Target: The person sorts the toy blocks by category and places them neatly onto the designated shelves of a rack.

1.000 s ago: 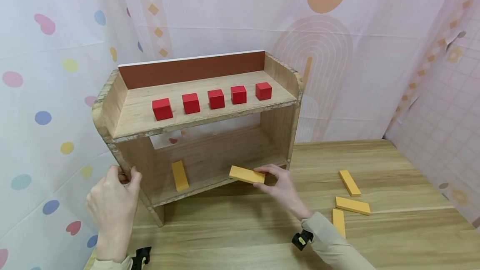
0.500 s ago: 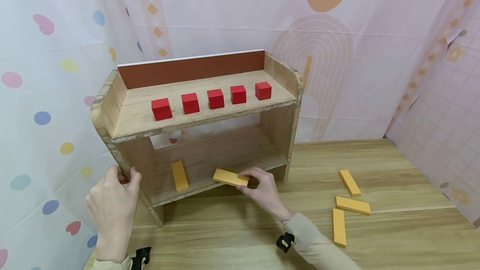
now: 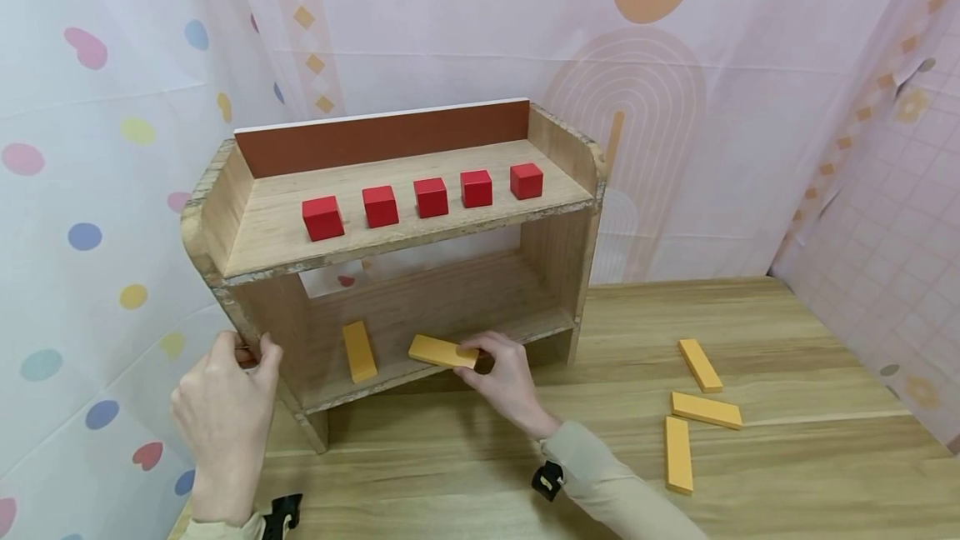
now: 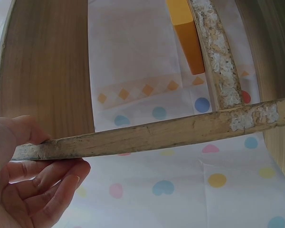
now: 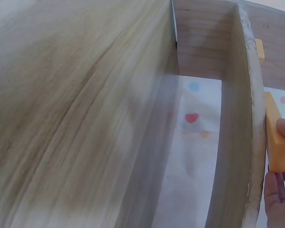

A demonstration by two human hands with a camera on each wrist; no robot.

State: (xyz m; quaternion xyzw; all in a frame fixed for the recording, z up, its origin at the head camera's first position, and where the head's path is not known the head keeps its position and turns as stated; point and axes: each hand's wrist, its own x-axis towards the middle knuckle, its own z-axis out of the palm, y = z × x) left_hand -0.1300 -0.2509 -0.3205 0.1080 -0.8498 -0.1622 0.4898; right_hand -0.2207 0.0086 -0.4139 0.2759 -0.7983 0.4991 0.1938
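Note:
A small wooden shelf (image 3: 405,252) with two levels stands on the table. My left hand (image 3: 225,415) grips the front edge of its left side panel (image 4: 147,137), thumb on one face and fingers on the other in the left wrist view. A yellow rectangular block (image 3: 435,351) is pinched by one end between the thumb and fingers of my right hand (image 3: 510,377), at the front edge of the lower board. The right wrist view shows the held block (image 5: 277,135) right beside that edge. To its left, another yellow block (image 3: 360,352) lies on the lower board.
Several red cubes (image 3: 431,197) stand in a row on the shelf's top board. Three more yellow blocks (image 3: 701,365) lie on the wooden table (image 3: 810,357) to the right. A patterned cloth (image 3: 450,15) hangs behind the shelf and on both sides.
My right hand has carried the yellow block leftward along the lower board's front edge, closer to the block lying there. My left hand keeps its grip on the side panel.

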